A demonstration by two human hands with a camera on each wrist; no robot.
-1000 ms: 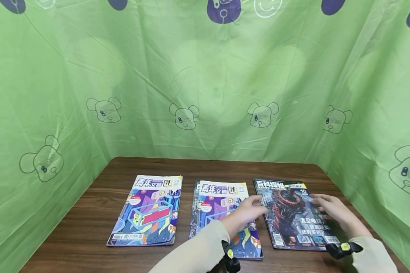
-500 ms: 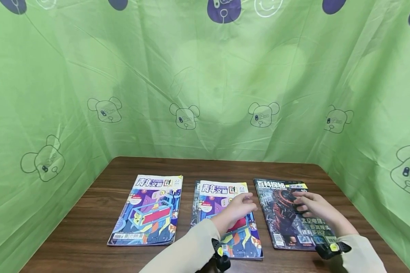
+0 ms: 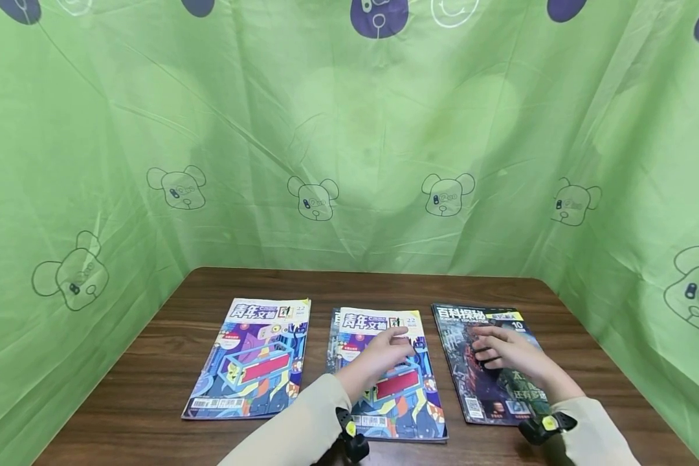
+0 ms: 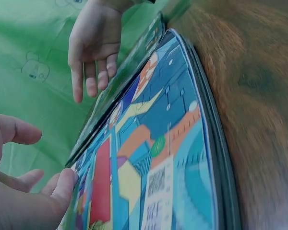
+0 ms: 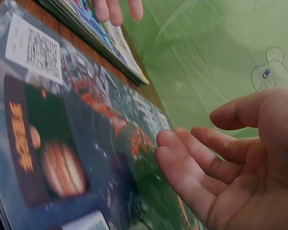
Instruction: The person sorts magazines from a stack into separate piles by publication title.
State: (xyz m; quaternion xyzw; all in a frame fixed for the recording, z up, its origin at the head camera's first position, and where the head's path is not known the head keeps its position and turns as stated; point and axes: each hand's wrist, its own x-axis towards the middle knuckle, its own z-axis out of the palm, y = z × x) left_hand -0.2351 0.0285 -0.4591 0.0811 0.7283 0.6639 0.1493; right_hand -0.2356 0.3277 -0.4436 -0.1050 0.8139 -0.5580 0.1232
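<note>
Over the middle stack of magazines point(image 3: 396, 414), topped by a purple and blue cover, my left hand point(image 3: 378, 356) hovers with loosely bent fingers and holds nothing. A darker magazine edge point(image 3: 332, 340) peeks out on that stack's left side. My right hand point(image 3: 509, 353) hangs above the dark magazine point(image 3: 466, 388) with a red and black machine on its cover, its fingers relaxed and nothing in them. In the right wrist view its fingertips overlap the dark cover point(image 5: 101, 143). A magazine point(image 3: 256, 362) with the same purple and blue cover lies at the left, away from both hands.
All the magazines lie on a dark wood table point(image 3: 151, 362). A green curtain point(image 3: 373, 136) with bear drawings surrounds the table's back and sides. Black straps with small devices point(image 3: 352, 433) sit on both wrists.
Both hands have moved left: the right one from the dark magazine's right edge to over its cover, the left one from the gap between stacks back over the middle one. The magazines look unmoved.
</note>
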